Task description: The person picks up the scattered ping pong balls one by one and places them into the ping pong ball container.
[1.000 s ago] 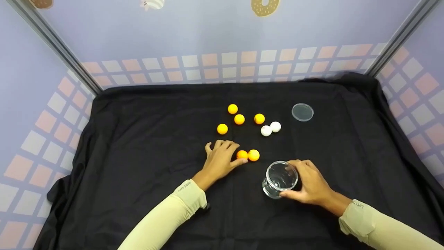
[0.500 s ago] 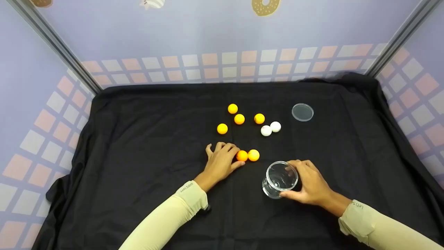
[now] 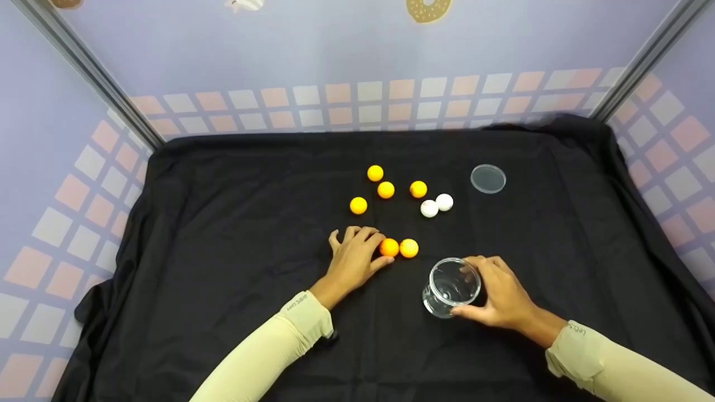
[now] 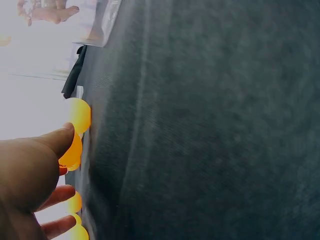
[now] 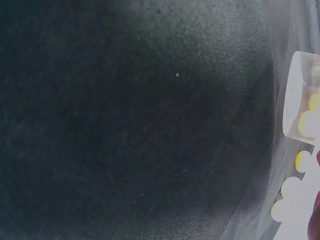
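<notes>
head view: my left hand [image 3: 352, 259] pinches orange ball [image 3: 389, 247] on cloth [image 3: 251, 223], just beside yellow ball [image 3: 409, 248]; my right hand [image 3: 501, 296] grips cup [image 3: 450, 287]. if pinch slips, orange ball could shoot sideways, knock yellow ball rolling.

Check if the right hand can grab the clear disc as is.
Probably not: the right hand grips the clear cup, though nothing visible stands between that hand and the clear disc.
</notes>
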`<state>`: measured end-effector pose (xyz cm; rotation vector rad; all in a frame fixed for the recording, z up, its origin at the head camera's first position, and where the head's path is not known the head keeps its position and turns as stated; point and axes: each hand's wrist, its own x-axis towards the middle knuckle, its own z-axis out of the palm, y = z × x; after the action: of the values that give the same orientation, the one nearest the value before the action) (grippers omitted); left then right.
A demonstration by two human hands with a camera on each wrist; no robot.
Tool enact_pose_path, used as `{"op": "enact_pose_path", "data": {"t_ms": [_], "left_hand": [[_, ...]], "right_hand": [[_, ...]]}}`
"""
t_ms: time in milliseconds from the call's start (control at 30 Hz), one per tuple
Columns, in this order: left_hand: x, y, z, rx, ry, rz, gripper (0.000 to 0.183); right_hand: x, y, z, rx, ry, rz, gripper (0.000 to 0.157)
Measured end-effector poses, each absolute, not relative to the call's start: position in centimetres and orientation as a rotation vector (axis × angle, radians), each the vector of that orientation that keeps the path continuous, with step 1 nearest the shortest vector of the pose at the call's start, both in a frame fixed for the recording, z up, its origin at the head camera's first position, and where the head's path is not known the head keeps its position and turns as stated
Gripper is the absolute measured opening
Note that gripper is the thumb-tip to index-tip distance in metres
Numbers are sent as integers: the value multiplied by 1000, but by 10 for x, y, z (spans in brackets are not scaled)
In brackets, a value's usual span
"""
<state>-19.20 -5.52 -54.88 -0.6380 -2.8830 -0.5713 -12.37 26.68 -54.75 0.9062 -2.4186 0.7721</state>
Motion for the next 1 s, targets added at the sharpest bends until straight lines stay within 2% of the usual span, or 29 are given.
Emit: {"op": "enact_pose_path", "data": {"t_ms": [1000], "left_hand": [[-152,-28,-482,-859,-2686,-578,44]], "right_hand": [[-125,268,-551,921,-2433,786,93]]}}
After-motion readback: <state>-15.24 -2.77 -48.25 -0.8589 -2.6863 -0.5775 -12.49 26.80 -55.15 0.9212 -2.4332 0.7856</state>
